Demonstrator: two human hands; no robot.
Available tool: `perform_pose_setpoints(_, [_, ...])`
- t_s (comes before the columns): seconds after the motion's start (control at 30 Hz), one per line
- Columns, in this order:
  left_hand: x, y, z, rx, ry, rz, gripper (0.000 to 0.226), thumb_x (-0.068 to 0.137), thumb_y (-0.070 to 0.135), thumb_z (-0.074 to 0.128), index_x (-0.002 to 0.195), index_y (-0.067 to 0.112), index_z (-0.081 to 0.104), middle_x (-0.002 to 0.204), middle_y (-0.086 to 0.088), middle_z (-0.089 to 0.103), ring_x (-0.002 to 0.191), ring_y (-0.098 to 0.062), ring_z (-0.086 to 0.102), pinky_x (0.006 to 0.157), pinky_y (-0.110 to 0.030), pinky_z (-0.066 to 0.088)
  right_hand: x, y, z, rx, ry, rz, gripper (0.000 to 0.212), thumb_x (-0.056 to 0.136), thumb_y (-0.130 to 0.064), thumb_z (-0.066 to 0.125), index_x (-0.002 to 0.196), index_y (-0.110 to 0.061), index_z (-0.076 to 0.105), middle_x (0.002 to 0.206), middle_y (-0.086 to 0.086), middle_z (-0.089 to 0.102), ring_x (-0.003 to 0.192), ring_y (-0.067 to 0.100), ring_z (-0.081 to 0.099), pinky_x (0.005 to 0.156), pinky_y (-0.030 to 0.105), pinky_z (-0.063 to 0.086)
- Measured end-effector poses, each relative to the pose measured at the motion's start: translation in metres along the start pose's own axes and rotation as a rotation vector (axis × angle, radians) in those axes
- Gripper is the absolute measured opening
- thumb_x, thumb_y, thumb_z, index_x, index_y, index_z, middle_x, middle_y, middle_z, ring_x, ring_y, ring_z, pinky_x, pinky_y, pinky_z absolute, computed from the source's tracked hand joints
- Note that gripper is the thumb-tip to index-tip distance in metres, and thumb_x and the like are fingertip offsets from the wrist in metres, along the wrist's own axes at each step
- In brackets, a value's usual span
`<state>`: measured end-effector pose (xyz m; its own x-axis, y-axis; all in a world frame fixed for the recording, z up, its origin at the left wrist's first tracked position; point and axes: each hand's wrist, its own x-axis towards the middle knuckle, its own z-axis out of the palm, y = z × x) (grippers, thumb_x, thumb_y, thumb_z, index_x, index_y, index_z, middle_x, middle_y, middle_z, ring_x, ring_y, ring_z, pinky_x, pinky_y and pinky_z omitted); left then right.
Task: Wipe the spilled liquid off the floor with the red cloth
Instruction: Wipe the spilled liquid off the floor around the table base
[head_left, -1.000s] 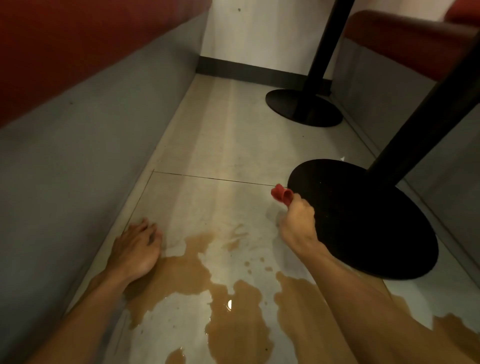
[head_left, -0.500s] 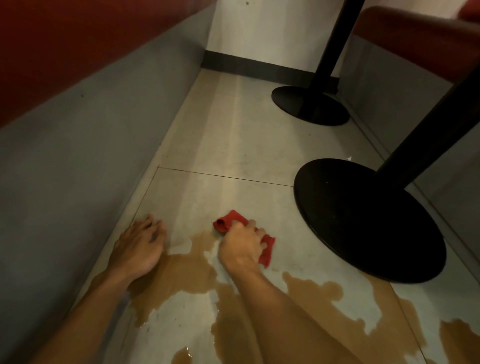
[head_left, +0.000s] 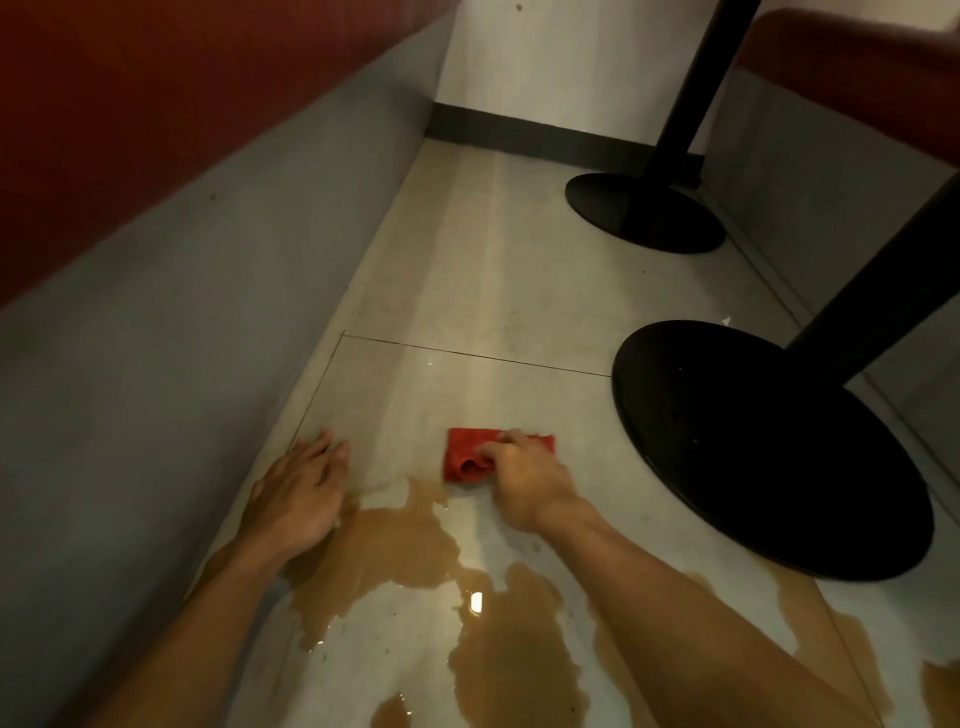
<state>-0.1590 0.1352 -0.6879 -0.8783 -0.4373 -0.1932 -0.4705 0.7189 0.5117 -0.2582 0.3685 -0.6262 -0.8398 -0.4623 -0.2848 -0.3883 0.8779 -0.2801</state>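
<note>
A red cloth (head_left: 467, 454) lies bunched on the pale floor tile (head_left: 467, 291), just beyond the far edge of a brown spill (head_left: 395, 551). My right hand (head_left: 524, 480) grips the cloth, fingers curled over its right part and hiding it. My left hand (head_left: 298, 493) rests flat on the floor beside the grey bench base, its heel at the edge of the liquid. The spill spreads in several connected patches toward me, under both forearms and off to the lower right.
A black round table base (head_left: 753, 457) with a slanted post stands right of the cloth. A second black base (head_left: 644, 213) stands farther back. A grey bench base (head_left: 171, 338) with red upholstery lines the left; another bench (head_left: 831, 156) lines the right.
My right hand brought the cloth down from the air onto the floor, then slid it forward off the spill's edge. The left hand stayed planted.
</note>
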Motion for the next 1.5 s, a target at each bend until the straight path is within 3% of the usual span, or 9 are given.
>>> perform_pose_setpoints(0.3, [-0.004,0.001,0.002,0.030,0.016,0.036,0.047,0.101,0.046,0.022,0.147,0.040,0.030,0.158,0.019,0.013,0.147,-0.008,0.005,0.119,-0.037,0.006,-0.017,-0.009,0.022,0.086,0.159,0.238,0.049,0.093,-0.016,0.050,0.140,-0.028,0.045,0.150,0.006,0.034,0.136,0.030,0.031,0.113,0.053,0.029])
perform_pose_setpoints(0.47, [0.001,-0.007,0.004,-0.027,0.015,0.047,0.044,0.101,0.036,0.030,0.145,0.039,0.034,0.157,0.018,0.017,0.146,-0.009,0.009,0.119,-0.037,0.008,-0.018,-0.077,0.047,0.106,0.076,0.019,0.051,0.089,-0.013,0.053,0.138,-0.028,0.048,0.151,0.005,0.032,0.139,0.030,0.027,0.115,0.050,0.024])
perform_pose_setpoints(0.63, [0.001,0.001,-0.011,-0.608,0.032,0.019,0.047,0.095,0.006,0.041,0.126,0.038,0.057,0.134,0.003,0.054,0.121,-0.014,0.051,0.093,-0.019,0.043,0.000,-0.110,0.044,0.179,-0.034,-0.190,0.049,0.089,-0.019,0.060,0.136,-0.027,0.051,0.152,0.004,0.038,0.141,0.030,0.030,0.117,0.050,0.023])
perform_pose_setpoints(0.7, [-0.008,0.007,-0.012,-0.533,0.071,0.083,0.050,0.091,0.003,0.043,0.127,0.035,0.058,0.131,0.009,0.055,0.117,-0.007,0.050,0.086,-0.009,0.039,0.007,-0.112,0.036,0.181,-0.051,-0.270,0.043,0.088,-0.017,0.060,0.130,-0.026,0.057,0.138,0.005,0.053,0.127,0.029,0.048,0.109,0.040,0.038])
perform_pose_setpoints(0.83, [-0.020,0.026,-0.010,-0.396,-0.023,0.246,0.058,0.091,0.013,0.054,0.142,0.036,0.039,0.134,0.015,0.050,0.120,-0.005,0.047,0.098,-0.019,0.038,0.020,-0.093,0.012,0.235,-0.111,-0.359,0.034,0.081,-0.004,0.065,0.114,-0.011,0.068,0.118,0.010,0.066,0.109,0.025,0.061,0.087,0.022,0.045])
perform_pose_setpoints(1.07, [-0.006,0.035,0.003,-0.005,-0.158,0.270,0.056,0.098,0.015,0.047,0.150,0.027,0.028,0.159,0.009,0.019,0.147,-0.013,0.010,0.116,-0.028,0.006,0.014,0.003,-0.023,-0.018,-0.038,-0.240,0.028,0.094,-0.020,0.053,0.121,-0.024,0.061,0.133,0.005,0.053,0.123,0.023,0.050,0.104,0.036,0.041])
perform_pose_setpoints(1.2, [0.013,0.032,0.005,0.078,-0.025,0.251,0.055,0.098,0.019,0.047,0.149,0.030,0.029,0.155,0.009,0.025,0.141,-0.017,0.020,0.115,-0.034,0.017,-0.013,0.066,-0.027,-0.169,-0.253,-0.119,0.039,0.101,-0.029,0.042,0.139,-0.032,0.047,0.149,0.007,0.034,0.135,0.029,0.036,0.111,0.041,0.033])
perform_pose_setpoints(1.33, [0.019,0.051,0.015,0.140,0.063,0.241,0.048,0.098,0.029,0.044,0.145,0.034,0.036,0.148,0.011,0.032,0.133,-0.019,0.026,0.104,-0.038,0.024,-0.021,0.070,-0.015,-0.118,-0.179,-0.098,0.038,0.103,-0.034,0.033,0.139,-0.036,0.044,0.155,0.004,0.025,0.137,0.029,0.029,0.111,0.042,0.031])
perform_pose_setpoints(1.5, [0.003,0.055,0.029,0.112,-0.003,0.485,0.042,0.098,0.029,0.047,0.139,0.038,0.045,0.143,0.016,0.037,0.132,-0.011,0.030,0.108,-0.033,0.028,-0.022,0.069,-0.013,-0.065,-0.115,-0.071,0.037,0.101,-0.029,0.038,0.136,-0.038,0.048,0.155,-0.001,0.027,0.137,0.025,0.028,0.109,0.042,0.034])
